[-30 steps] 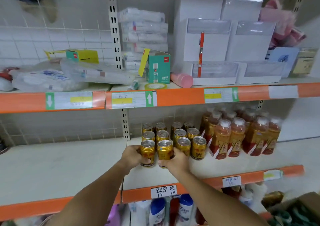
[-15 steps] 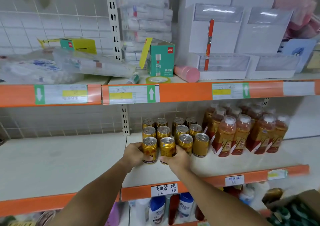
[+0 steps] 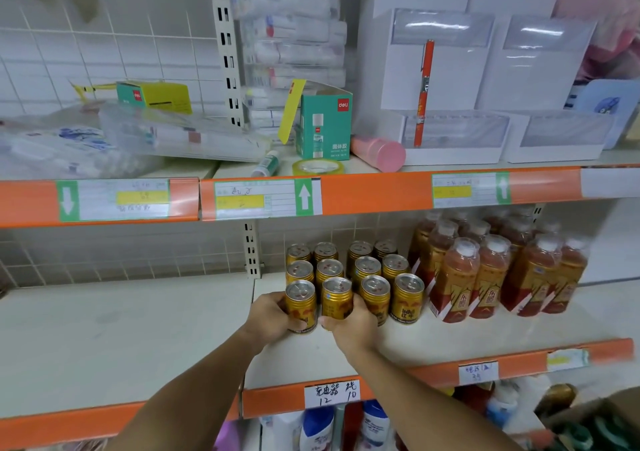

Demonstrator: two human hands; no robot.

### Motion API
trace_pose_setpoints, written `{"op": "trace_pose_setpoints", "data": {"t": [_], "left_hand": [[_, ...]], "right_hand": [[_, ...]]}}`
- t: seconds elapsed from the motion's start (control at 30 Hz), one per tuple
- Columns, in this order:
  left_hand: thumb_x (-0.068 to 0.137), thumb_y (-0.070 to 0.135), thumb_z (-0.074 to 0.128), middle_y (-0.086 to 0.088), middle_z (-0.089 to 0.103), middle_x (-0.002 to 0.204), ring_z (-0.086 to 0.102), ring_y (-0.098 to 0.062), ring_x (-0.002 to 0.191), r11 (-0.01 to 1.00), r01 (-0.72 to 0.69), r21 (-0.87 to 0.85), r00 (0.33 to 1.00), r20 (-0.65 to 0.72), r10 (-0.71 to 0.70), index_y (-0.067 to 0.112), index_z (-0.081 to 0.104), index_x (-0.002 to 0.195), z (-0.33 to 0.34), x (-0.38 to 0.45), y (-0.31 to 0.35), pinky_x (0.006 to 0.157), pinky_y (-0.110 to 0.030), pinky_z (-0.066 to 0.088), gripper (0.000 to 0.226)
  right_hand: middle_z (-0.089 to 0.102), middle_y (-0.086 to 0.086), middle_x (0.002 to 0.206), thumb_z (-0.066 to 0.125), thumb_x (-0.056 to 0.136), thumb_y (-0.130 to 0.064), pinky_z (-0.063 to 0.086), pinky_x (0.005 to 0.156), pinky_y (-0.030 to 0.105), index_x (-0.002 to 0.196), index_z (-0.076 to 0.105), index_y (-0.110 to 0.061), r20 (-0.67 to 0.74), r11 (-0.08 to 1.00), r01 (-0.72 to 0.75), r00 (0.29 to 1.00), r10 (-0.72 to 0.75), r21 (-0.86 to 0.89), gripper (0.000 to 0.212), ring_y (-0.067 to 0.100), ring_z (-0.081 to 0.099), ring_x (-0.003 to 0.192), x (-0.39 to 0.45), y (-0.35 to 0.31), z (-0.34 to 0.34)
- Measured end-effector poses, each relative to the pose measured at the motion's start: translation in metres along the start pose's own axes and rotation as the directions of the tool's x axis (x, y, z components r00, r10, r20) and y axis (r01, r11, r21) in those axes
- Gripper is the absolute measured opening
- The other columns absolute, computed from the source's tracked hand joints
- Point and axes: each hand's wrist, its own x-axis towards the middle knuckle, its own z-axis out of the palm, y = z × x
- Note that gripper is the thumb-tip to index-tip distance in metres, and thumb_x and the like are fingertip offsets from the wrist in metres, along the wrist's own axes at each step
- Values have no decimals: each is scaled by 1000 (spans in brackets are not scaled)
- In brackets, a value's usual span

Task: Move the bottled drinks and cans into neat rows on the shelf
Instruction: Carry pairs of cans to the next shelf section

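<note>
Several gold cans (image 3: pixel 363 270) stand in rows on the middle shelf (image 3: pixel 450 343). My left hand (image 3: pixel 272 315) grips the front left can (image 3: pixel 300 303) from its left side. My right hand (image 3: pixel 351 324) grips the can beside it (image 3: pixel 336 296) from the right and below. The two held cans touch each other at the front of the group. To the right, several amber bottled drinks (image 3: pixel 491 270) with white caps stand packed together.
The left half of the middle shelf (image 3: pixel 121 329) is bare. The upper shelf (image 3: pixel 363 191) holds stationery boxes, a tape roll (image 3: pixel 317 166) and a pink tube (image 3: pixel 379 152) close overhead. Shampoo bottles (image 3: pixel 374 426) stand on the shelf below. An orange price rail (image 3: pixel 415 378) edges the shelf front.
Both hands have pushed the two front cans back, closer to the cans behind. The view has tilted slightly down.
</note>
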Motion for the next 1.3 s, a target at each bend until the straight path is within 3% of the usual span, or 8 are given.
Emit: {"op": "trace_pose_setpoints", "data": {"t": [0.27, 0.43, 0.63, 0.7, 0.83, 1.0, 1.13, 1.3], "left_hand": [[61, 4, 94, 3, 73, 110, 68, -13, 102, 999, -5, -34, 1000, -5, 5, 20, 65, 119, 2, 3, -7, 91, -29, 54, 68], [63, 3, 93, 7, 73, 109, 68, -12, 103, 999, 5, -39, 1000, 4, -5, 24, 63, 117, 3, 3, -9, 90, -28, 53, 65], [64, 0, 92, 18, 73, 96, 68, -2, 92, 999, 5, -52, 1000, 9, -4, 29, 65, 106, 4, 0, -7, 72, -14, 50, 57], [64, 0, 91, 17, 72, 97, 68, -1, 93, 999, 5, -45, 1000, 1, -5, 29, 65, 107, 5, -1, -7, 75, -15, 51, 58], [66, 4, 91, 8, 72, 110, 68, -14, 104, 1000, 10, -7, 1000, -27, -11, 22, 65, 120, 9, -2, -7, 98, -32, 53, 63], [70, 15, 91, 14, 68, 99, 67, -13, 98, 995, -28, 94, 996, -82, 36, 28, 64, 112, 12, -5, -9, 92, -26, 51, 51], [71, 14, 90, 11, 72, 102, 68, -12, 99, 996, -36, 84, 995, -92, 44, 22, 68, 117, 14, -6, -11, 95, -31, 53, 52], [74, 13, 87, 13, 72, 106, 67, -9, 102, 999, -41, 19, 993, -113, 43, 24, 66, 123, 19, -7, -15, 97, -31, 53, 54]], "right_hand": [[67, 9, 116, 89, 67, -44, 49, 68, 30, 126, 46, -15, -4, 998, -8, 1000, 8, -69, 79, 29, 67, 102, 0, 2, 9], [67, 9, 120, 88, 69, -41, 54, 79, 33, 130, 47, -14, 35, 997, 15, 999, -13, -70, 79, 29, 66, 107, 1, 5, 8], [68, -1, 120, 84, 76, -33, 53, 89, 33, 136, 54, -26, 52, 998, 56, 997, -56, 11, 68, 24, 64, 110, 1, 12, 3], [69, -2, 121, 86, 74, -34, 53, 91, 35, 134, 56, -26, 50, 998, 36, 998, -38, 43, 68, 25, 64, 111, 2, 12, 3], [70, 0, 122, 89, 70, -37, 53, 90, 35, 134, 58, -24, 33, 998, 28, 999, -30, 57, 72, 26, 65, 110, 4, 14, 4], [70, -1, 122, 88, 70, -38, 49, 84, 29, 137, 58, -24, 28, 998, 41, 999, -43, 54, 75, 27, 66, 110, 6, 15, 6], [72, -3, 117, 86, 73, -30, 47, 84, 27, 130, 62, -27, 30, 997, 48, 998, -50, 57, 62, 24, 66, 108, 6, 19, 6], [73, -7, 114, 86, 72, -38, 48, 83, 28, 127, 65, -29, 37, 998, 31, 999, -34, 62, 60, 21, 67, 103, 5, 20, 5]]}}
